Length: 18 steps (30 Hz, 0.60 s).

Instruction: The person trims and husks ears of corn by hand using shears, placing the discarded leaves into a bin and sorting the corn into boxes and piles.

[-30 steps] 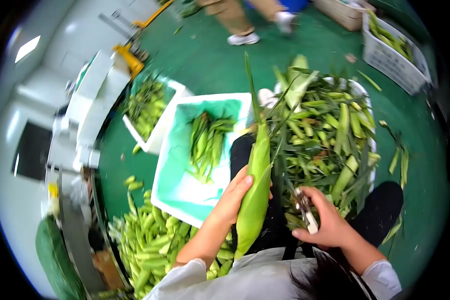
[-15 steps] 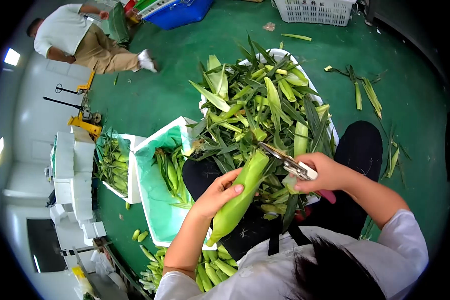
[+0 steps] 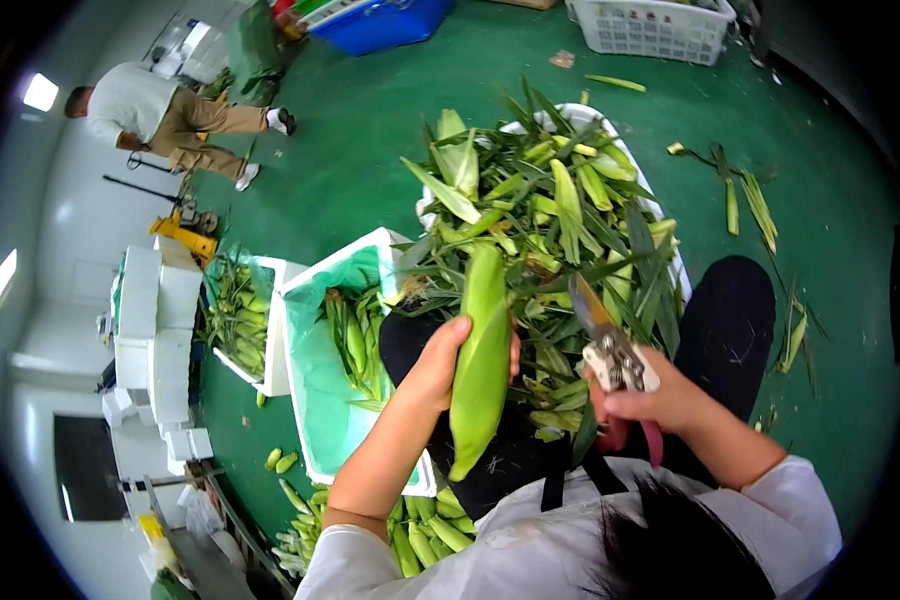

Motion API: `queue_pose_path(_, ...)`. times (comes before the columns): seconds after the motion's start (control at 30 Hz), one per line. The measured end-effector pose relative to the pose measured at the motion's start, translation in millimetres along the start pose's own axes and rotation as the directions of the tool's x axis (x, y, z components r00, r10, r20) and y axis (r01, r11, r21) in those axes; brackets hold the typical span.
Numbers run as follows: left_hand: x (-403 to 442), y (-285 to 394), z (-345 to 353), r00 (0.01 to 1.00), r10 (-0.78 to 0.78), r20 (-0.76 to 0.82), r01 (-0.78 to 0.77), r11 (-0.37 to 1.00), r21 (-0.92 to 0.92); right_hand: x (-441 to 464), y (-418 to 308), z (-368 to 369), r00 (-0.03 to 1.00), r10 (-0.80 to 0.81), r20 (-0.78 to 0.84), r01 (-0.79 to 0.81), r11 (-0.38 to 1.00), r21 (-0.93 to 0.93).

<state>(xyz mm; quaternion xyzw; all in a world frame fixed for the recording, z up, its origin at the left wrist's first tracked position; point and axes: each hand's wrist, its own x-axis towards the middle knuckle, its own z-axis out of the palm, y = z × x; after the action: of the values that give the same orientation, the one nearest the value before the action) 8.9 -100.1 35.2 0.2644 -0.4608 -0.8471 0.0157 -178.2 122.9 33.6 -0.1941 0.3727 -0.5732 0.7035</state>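
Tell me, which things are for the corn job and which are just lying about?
Likely for the job:
corn ear in left hand
clippers in right hand
tub of leafy trimmings
green-lined box
corn pile

Probably just lying about:
yellow pallet jack
blue crate
leaf scraps on floor

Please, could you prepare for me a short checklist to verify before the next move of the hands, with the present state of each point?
1. Corn ear held: ok, the left hand grips it around the middle.
2. Pruning shears held: ok, in the right hand.
3. Blades away from the left hand: ok, they point up and a gap shows.
4. Blades fully closed: cannot tell from this angle.
5. Room in the white tub: not ok, the leaves and husks heap above its rim.
6. Room in the foam box: ok, bare green liner shows beside the corn.
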Motion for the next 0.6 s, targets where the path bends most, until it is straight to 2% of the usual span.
queue_pose_path(0.03, 2.0, 2.9, -2.0, 0.985, 0.123, -0.124, -0.116, 0.991, 0.062, -1.3, 1.1, 8.1, 0.998, 0.062, 0.029, -0.062, 0.998, 0.007)
queue_pose_path(0.07, 3.7, 7.2, -4.0, 0.951, 0.239, -0.194, -0.219, 0.968, 0.12, 1.6, 8.1, 15.8, 0.997, 0.048, 0.058, -0.048, 0.999, 0.006)
queue_pose_path(0.1, 3.2, 10.4, 0.3, 0.898, 0.323, -0.298, -0.313, 0.946, 0.082, 5.3, 16.6, 22.9, 0.996, 0.035, 0.088, -0.035, 0.999, 0.005)
queue_pose_path(0.17, 5.2, 22.0, 9.5, 0.706, 0.523, -0.477, -0.56, 0.825, 0.075, 8.4, 33.3, 29.7, 0.992, 0.09, 0.09, -0.092, 0.996, 0.011)
queue_pose_path(0.2, 5.3, 24.5, 5.5, 0.618, 0.576, -0.535, -0.658, 0.752, 0.049, 10.4, 43.4, 32.4, 0.992, 0.099, 0.078, -0.101, 0.995, 0.025)
queue_pose_path(0.3, 4.3, 24.6, 5.3, 0.378, 0.653, -0.656, -0.823, 0.561, 0.085, 15.7, 57.4, 37.4, 0.989, 0.144, -0.037, -0.144, 0.989, 0.027)
queue_pose_path(0.37, 3.0, 15.3, 22.4, 0.394, 0.609, -0.688, -0.855, 0.518, -0.03, 31.6, 60.3, 35.6, 0.992, 0.037, -0.124, -0.046, 0.997, -0.066)
queue_pose_path(0.4, 1.2, 6.3, 30.2, 0.441, 0.569, -0.694, -0.828, 0.556, -0.07, 41.2, 52.4, 38.2, 0.979, -0.048, -0.2, 0.019, 0.99, -0.142)
queue_pose_path(0.43, 2.9, -11.4, 29.5, 0.442, 0.585, -0.679, -0.819, 0.572, -0.041, 51.3, 43.4, 38.0, 0.955, -0.14, -0.262, 0.081, 0.971, -0.225)
queue_pose_path(0.5, 10.5, -31.2, 31.3, 0.385, 0.614, -0.689, -0.847, 0.532, 0.001, 80.2, 47.9, 18.9, 0.907, -0.26, -0.33, 0.205, 0.96, -0.193)
queue_pose_path(0.57, 17.1, -36.7, 20.8, 0.348, 0.584, -0.734, -0.872, 0.488, -0.025, 93.1, 59.1, 14.4, 0.883, -0.331, -0.332, 0.228, 0.922, -0.312)
queue_pose_path(0.6, 21.3, -40.4, 11.9, 0.345, 0.572, -0.744, -0.876, 0.48, -0.037, 91.3, 66.8, 11.0, 0.89, -0.31, -0.335, 0.223, 0.936, -0.273)
